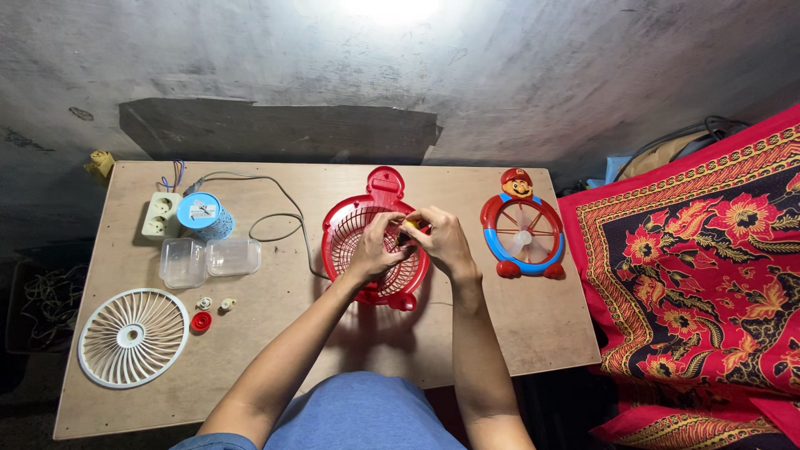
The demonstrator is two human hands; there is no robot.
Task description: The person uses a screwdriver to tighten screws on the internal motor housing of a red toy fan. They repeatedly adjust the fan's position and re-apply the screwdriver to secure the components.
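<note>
Both hands meet over one red fan grille (367, 250), a round basket-like guard lying on the wooden board (517, 333). The left hand (375, 247) curls over the grille's middle, its fingers pressed to the mesh, while the right hand (442, 239) pinches one small yellow part (411, 223) between thumb and fingertips, right against the left hand's fingers; what that part is cannot be made out. Just to the right of the right hand lies one red-and-blue fan front with a cartoon figure on top (522, 225), its pale blades showing. Well to the left of the left hand lie two clear plastic boxes (208, 260) side by side, and beyond them one blue perforated cup (204, 215) and one white double socket (160, 215), with a grey cable (287, 218) running toward the grille. Nearer the body on that side lie one white round grille (133, 337), one red cap (201, 322) and two small white knobs (215, 304).
</note>
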